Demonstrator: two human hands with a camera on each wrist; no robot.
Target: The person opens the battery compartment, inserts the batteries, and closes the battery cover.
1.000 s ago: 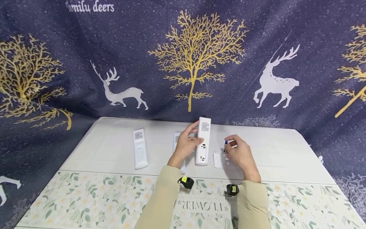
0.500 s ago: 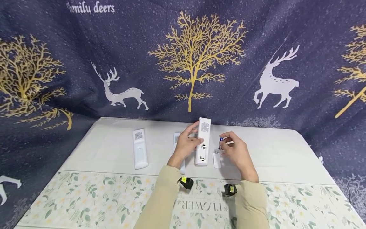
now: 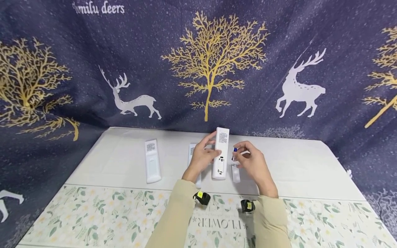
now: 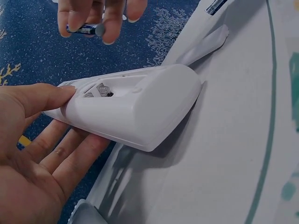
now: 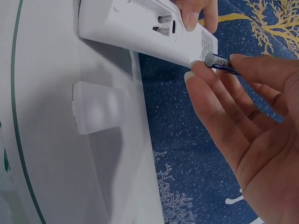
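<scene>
My left hand [image 3: 201, 159] grips a white remote control [image 3: 222, 146], thumb on its back face and fingers underneath. The battery compartment [image 5: 163, 24] faces up, uncovered, with metal springs showing inside. Just right of the remote, my right hand [image 3: 253, 165] pinches a blue-and-silver battery [image 5: 218, 61] between thumb and fingertips. Below that hand, the small white battery cover [image 3: 236, 174] lies on the table. Another battery [image 4: 216, 6] shows at the top edge of the left wrist view, near the cover.
A second white remote [image 3: 152, 162] lies face down to the left. Behind my left wrist is a light blue remote [image 3: 198, 182], partly hidden. The white tabletop [image 3: 297, 162] meets a flower-print cloth [image 3: 114, 217] in front and a dark deer-print curtain [image 3: 139, 62] at the back.
My right hand has moved left with the battery, closer to the remote and over the cover. The left hand and its remote have stayed in place.
</scene>
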